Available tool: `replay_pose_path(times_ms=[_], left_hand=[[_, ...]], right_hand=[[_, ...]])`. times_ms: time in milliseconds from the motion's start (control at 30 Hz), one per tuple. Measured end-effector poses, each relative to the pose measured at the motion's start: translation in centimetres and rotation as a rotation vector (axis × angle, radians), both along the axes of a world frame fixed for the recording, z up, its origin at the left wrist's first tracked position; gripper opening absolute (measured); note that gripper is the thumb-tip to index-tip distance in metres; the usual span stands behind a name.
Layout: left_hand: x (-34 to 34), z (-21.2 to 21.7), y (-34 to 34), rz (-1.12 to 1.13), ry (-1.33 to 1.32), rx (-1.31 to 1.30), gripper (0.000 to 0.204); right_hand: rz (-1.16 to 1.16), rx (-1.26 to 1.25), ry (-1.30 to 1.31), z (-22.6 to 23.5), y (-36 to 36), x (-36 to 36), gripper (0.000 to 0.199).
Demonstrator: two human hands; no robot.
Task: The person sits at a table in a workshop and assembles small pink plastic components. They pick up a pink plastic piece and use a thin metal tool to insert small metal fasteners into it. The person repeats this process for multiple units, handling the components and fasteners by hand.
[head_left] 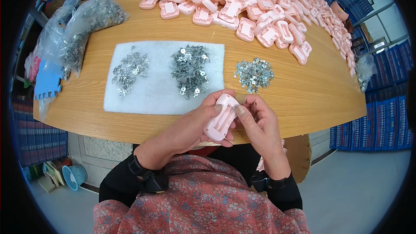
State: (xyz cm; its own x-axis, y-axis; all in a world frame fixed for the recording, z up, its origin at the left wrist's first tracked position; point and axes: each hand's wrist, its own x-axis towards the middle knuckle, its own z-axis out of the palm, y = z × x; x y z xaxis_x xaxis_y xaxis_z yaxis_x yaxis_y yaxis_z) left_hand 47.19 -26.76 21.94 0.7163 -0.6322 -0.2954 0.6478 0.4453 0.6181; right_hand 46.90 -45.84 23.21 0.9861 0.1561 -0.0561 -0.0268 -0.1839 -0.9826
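Observation:
My left hand (pixel 190 125) is closed around a pale pink plastic casing (pixel 222 119), held above the table's near edge. A long recess runs along the casing's upward face. My right hand (pixel 262 125) is closed in a pinch at the casing's right side, its thumb pressed to the far end of the recess. A small metal piece (pixel 232 108) shows by that thumb tip; its exact shape is hard to make out. Just beyond my hands lies a white foam sheet (pixel 158 82) bearing a dense pile of metal pieces (pixel 189 70) and a looser metal pile (pixel 130 70).
A third pile of small metal parts (pixel 254 74) lies on the wooden table (pixel 303 99). Many pink casings (pixel 229 8) are heaped across the far side. Plastic bags of metal parts (pixel 78 47) sit at the left, near a blue foam mat (pixel 47 80). Blue racks (pixel 368 121) stand right.

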Motion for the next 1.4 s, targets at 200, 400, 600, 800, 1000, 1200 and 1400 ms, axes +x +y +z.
replay_pose_path(times_ms=[200,400,600,800,1000,1200,1400], left_hand=[[0.2,0.3,0.3,-0.029,0.052,-0.034,0.048],[0.1,-0.3,0.2,-0.094,0.090,-0.043,0.048],[0.5,-0.4,0.4,-0.108,0.081,-0.041,0.048],[0.3,0.7,0.2,-0.102,0.073,0.039,0.051],[0.4,0.9,0.1,-0.207,0.004,0.095,0.055],[0.3,0.4,0.3,-0.162,0.034,-0.006,0.061],[-0.1,0.6,0.1,-0.095,-0.195,0.228,0.052]], right_hand=[[-0.066,-0.001,-0.086,0.5,1.0,-0.3,0.018],[-0.014,-0.231,-0.169,-0.5,0.1,0.2,0.019],[-0.047,-0.064,-0.080,-0.1,0.1,-0.1,0.015],[-0.035,-0.026,-0.053,-0.7,-0.3,0.0,0.014],[0.054,-0.096,0.036,0.1,-0.2,-0.2,0.013],[0.023,0.019,0.091,-0.4,-0.5,-0.5,0.014],[0.100,0.149,0.195,0.6,-1.1,0.0,0.015]])
